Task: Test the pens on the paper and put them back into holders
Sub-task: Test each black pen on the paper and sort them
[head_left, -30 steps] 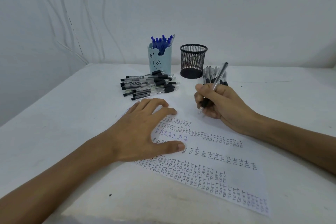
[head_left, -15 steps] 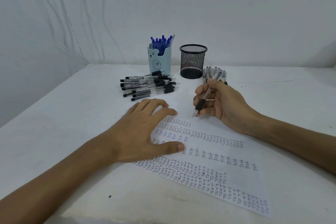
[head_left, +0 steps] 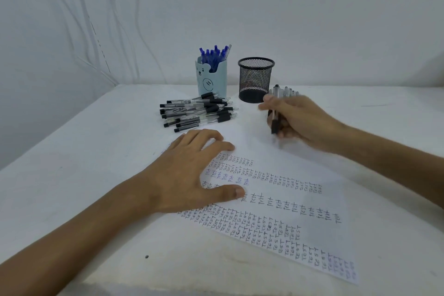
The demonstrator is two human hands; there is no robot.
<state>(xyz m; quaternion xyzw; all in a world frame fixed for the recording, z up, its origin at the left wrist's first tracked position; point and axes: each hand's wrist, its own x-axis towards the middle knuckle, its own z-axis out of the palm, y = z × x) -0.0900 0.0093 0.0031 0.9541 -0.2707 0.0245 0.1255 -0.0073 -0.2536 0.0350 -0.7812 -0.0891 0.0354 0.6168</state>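
The left hand (head_left: 187, 175) is laid flat on the paper (head_left: 300, 202), fingers straight and spread, most likely so that the sheet is pinned against sliding under a writing stroke. The right hand (head_left: 305, 122) is curled round one black-gripped pen (head_left: 274, 125), held nearly upright with its tip downward over the unwritten margin at about one o'clock of the sheet. That bare strip is probably meant for the next trial mark. Whether the tip touches cannot be told, since the hand is blurred. At twelve o'clock on the table (head_left: 84, 151) are stood the blue bear holder (head_left: 211, 81), filled with blue pens (head_left: 213, 55), and the black mesh holder (head_left: 255, 79), seemingly empty and presumably reserved for black pens. A loose pile of black pens (head_left: 197, 113) is left at eleven o'clock, and a second row of pens (head_left: 287, 91) is partly hidden behind the right hand. Which group has been tested cannot be told.
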